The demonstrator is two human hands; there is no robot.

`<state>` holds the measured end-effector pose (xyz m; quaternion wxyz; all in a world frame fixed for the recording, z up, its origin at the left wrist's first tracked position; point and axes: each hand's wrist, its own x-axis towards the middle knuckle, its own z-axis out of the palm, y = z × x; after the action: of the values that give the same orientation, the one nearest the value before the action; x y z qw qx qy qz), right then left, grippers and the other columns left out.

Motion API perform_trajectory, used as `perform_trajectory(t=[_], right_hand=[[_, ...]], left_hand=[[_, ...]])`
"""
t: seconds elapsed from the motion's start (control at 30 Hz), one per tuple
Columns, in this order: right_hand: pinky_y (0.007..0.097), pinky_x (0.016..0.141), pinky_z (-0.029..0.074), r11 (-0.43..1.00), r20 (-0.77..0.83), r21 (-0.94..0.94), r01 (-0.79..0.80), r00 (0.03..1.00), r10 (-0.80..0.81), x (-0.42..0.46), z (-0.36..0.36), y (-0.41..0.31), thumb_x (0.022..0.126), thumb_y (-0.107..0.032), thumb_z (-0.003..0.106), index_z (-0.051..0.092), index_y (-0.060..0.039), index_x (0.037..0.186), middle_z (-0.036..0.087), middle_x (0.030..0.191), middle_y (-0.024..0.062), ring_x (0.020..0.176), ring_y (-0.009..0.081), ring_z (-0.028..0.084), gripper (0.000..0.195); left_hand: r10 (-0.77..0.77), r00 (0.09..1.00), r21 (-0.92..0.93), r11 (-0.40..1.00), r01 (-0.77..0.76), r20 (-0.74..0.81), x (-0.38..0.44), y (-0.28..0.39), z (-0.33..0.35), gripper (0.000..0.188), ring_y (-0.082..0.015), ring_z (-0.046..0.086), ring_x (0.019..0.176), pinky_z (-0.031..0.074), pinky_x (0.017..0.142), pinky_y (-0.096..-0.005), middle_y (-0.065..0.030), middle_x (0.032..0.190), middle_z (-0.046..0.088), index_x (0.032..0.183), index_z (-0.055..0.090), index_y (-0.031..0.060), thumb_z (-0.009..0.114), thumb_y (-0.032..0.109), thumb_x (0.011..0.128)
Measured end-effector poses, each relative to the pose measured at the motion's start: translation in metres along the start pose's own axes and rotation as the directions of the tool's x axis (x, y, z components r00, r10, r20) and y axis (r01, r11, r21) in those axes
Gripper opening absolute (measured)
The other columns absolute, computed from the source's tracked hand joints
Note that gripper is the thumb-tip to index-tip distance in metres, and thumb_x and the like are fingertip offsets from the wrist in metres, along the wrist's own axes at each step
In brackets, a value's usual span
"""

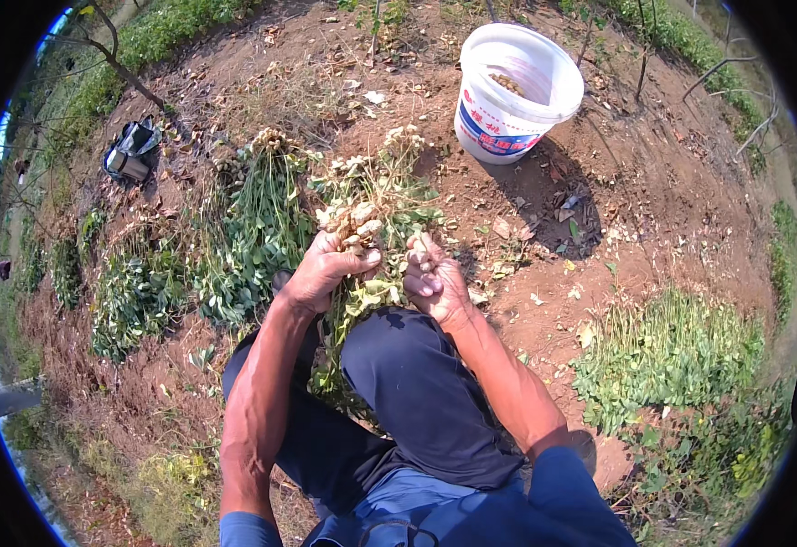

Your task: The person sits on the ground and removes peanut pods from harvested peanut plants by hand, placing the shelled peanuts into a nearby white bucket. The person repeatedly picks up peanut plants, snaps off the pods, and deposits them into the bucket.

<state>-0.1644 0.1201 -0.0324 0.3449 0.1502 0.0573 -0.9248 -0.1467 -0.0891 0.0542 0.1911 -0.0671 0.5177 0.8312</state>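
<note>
My left hand [324,272] grips a bunch of peanut plants just under its roots. A cluster of pale peanut pods [357,224] stands up out of that fist, and the leafy stems [357,301] hang below it between my knees. Close by on the right, my right hand [439,284] is curled around a few loose peanuts [423,254]. Under and beyond my hands lie more uprooted peanut plants [378,174] with pods on their roots. Farther off stands a white plastic bucket [504,133] with printed writing and some peanuts [508,83] inside.
Piled peanut plants [255,225] lie to the left, with another heap of leafy plants [142,294] beside them. A row of stripped-looking plants [672,349] is at the right. A dark bag with a metal flask [126,164] sits at the upper left. Thin bare saplings [121,68] rise from the soil.
</note>
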Motion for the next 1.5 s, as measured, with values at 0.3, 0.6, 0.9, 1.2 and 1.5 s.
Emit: perform_trajectory(t=[0.3, 0.6, 0.9, 1.2, 1.5], right_hand=[[0.0231, 0.046, 0.037, 0.957, -0.129, -0.172, 0.232, 0.958, -0.256, 0.05, 0.039, -0.125, 0.111, -0.021, 0.043, 0.052, -0.0104, 0.091, 0.053, 0.072, 0.0005, 0.045, 0.0046, 0.038, 0.024], [0.037, 0.069, 0.063, 0.637, -0.057, -0.622, 0.456, 0.785, -0.617, 0.104, 0.101, -0.284, 0.106, -0.029, 0.053, 0.051, 0.0008, 0.128, 0.068, 0.108, 0.019, 0.084, 0.0296, 0.071, 0.037], [0.0261, 0.052, 0.052, 0.677, -0.231, -0.733, 0.06, 0.915, -0.331, 0.007, 0.0, -0.049, 0.1, -0.016, 0.065, 0.065, -0.0048, 0.108, 0.069, 0.086, 0.005, 0.061, 0.0092, 0.062, 0.014], [0.0198, 0.047, 0.045, 0.179, 0.092, -0.973, 0.148, 0.954, -0.286, 0.003, 0.105, 0.01, 0.096, -0.035, 0.075, 0.063, 0.0021, 0.109, 0.07, 0.086, 0.0042, 0.058, 0.0038, 0.057, 0.041], [0.0269, 0.073, 0.051, 0.048, 0.091, -0.994, 0.094, 0.993, -0.069, 0.012, 0.121, -0.005, 0.094, -0.033, 0.077, 0.072, 0.0024, 0.11, 0.073, 0.091, 0.0046, 0.08, 0.009, 0.064, 0.04]], left_hand=[[0.067, 0.978, 0.182, 0.983, -0.03, -0.196, 0.006, 0.005, -0.01, 0.027, -0.0108, 0.063, 0.078, 0.051, 0.071, -0.0285, -0.0004, 0.09, 0.069, 0.111, 0.07, 0.0034, 0.075, 0.003, 0.085], [0.035, 0.984, 0.183, 0.983, -0.003, -0.172, 0.018, 0.005, -0.004, 0.041, -0.0108, 0.065, 0.082, 0.054, 0.077, -0.0297, -0.0015, 0.095, 0.071, 0.125, 0.068, 0.0033, 0.076, 0.002, 0.085], [0.11, 0.976, 0.245, 0.968, -0.062, -0.188, 0.005, 0.009, -0.013, 0.019, -0.0081, 0.057, 0.076, 0.046, 0.068, -0.0269, 0.0019, 0.087, 0.065, 0.103, 0.068, 0.004, 0.075, 0.002, 0.085], [0.156, 0.977, 0.351, 0.931, -0.096, -0.146, 0.005, 0.007, -0.008, 0.032, -0.0081, 0.06, 0.081, 0.05, 0.072, -0.0271, 0.0003, 0.094, 0.069, 0.116, 0.068, 0.0003, 0.071, 0.003, 0.084], [0.188, 0.97, 0.537, 0.84, -0.078, -0.153, 0.0, 0.005, -0.008, 0.031, -0.01, 0.058, 0.081, 0.05, 0.071, -0.0304, -0.0037, 0.094, 0.071, 0.115, 0.069, -0.0011, 0.07, 0.011, 0.087]])
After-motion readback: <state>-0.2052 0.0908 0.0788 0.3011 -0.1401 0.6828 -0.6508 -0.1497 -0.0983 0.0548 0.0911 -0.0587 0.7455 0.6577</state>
